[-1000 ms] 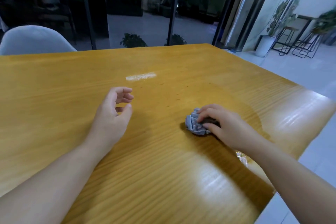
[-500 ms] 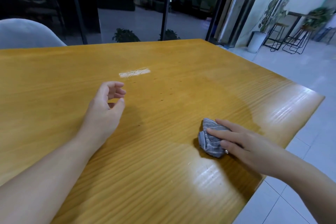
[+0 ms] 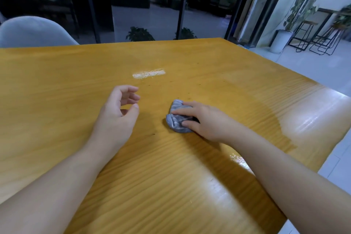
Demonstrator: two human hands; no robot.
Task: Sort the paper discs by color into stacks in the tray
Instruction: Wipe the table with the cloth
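- Chair (image 3: 34, 31) sits past the far left edge of the table (image 3: 190, 186).
- Left hand (image 3: 115, 118) rests mid-table exactly as a second ago, fingers loosely curled, holding nothing.
- White scuff (image 3: 149, 73) lies just beyond it.
- Right hand (image 3: 206, 121) presses a grey cloth (image 3: 175, 119) flat, fingers spread over it; half a second ago it was out near the right edge, now it has swept back toward centre.
- Looks like wiping, not sorting: no discs, no tray in view, so the task seems not yet begun.
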